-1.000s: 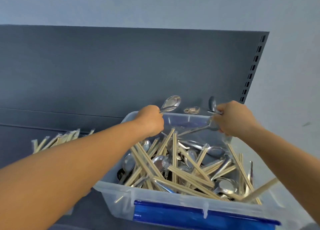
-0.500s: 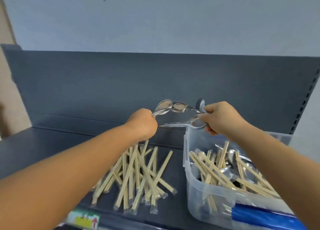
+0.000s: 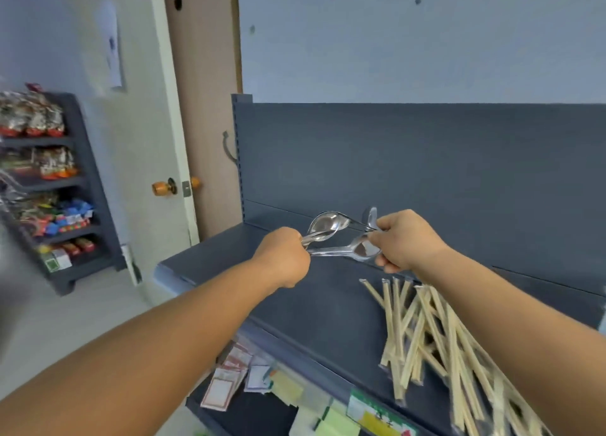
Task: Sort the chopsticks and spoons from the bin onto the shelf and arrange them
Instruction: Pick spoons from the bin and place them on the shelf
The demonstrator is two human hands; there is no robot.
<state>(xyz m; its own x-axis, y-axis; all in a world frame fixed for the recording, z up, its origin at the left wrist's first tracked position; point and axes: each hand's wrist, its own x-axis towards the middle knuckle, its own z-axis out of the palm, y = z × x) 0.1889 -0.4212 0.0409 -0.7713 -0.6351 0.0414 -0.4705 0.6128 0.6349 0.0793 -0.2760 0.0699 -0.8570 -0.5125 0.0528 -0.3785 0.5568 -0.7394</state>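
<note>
My left hand [image 3: 284, 256] grips the handles of metal spoons [image 3: 324, 227], whose bowls stick out to the right of my fist. My right hand [image 3: 406, 241] holds more spoons [image 3: 360, 249], one bowl under my thumb and another tip rising above my fingers. Both hands hover close together above the dark grey shelf [image 3: 314, 304], their spoons touching or crossing. A pile of wrapped wooden chopsticks [image 3: 426, 334] lies on the shelf below my right forearm. The bin is out of view.
The shelf's back panel [image 3: 426, 160] rises behind my hands. Paper price tags [image 3: 236, 373] hang at the shelf's front edge. A door with an orange knob [image 3: 160, 188] stands to the left, and a snack rack [image 3: 49, 186] is at the far left.
My view has swung left, away from the bin, which has left the frame. Both hands have carried their spoons leftward over the bare left part of the shelf, past the chopstick pile.
</note>
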